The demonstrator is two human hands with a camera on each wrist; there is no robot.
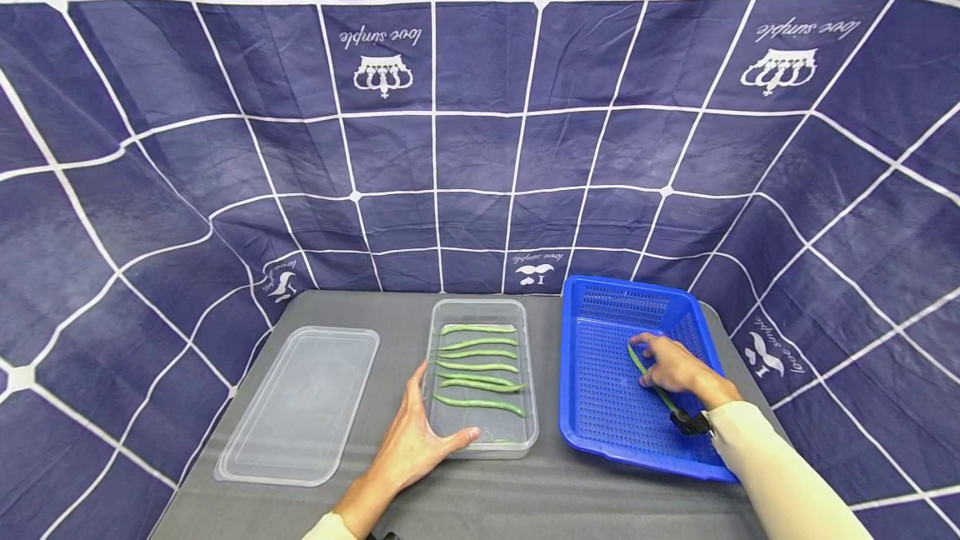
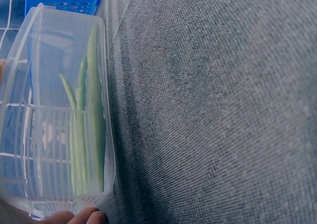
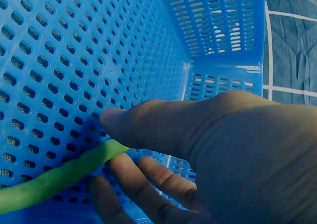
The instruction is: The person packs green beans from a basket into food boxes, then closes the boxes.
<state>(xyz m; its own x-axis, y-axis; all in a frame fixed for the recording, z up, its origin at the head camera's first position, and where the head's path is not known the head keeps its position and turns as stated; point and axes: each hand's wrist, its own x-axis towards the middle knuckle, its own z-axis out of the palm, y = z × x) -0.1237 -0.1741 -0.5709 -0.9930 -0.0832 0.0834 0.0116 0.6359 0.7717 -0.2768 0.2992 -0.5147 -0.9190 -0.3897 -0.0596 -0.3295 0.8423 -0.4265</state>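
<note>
A clear plastic container (image 1: 483, 432) stands mid-table with several green beans (image 1: 480, 367) laid crosswise in it, roughly parallel. My left hand (image 1: 416, 436) holds its left side, thumb over the near left corner and fingers along the outer wall. Through the container's wall in the left wrist view, some beans (image 2: 94, 110) show lengthwise. Inside the blue basket (image 1: 570, 373), my right hand (image 1: 675, 372) pinches a single green bean (image 3: 59, 177) between thumb and fingers, near one end. The bean's other end reaches back toward the wrist, close over the perforated basket floor.
A translucent lid (image 1: 300, 407) lies flat on the grey table cover (image 1: 600, 507), left of the container. The basket's raised walls surround my right hand. A blue-and-white grid cloth (image 1: 480, 148) hangs behind and along both sides.
</note>
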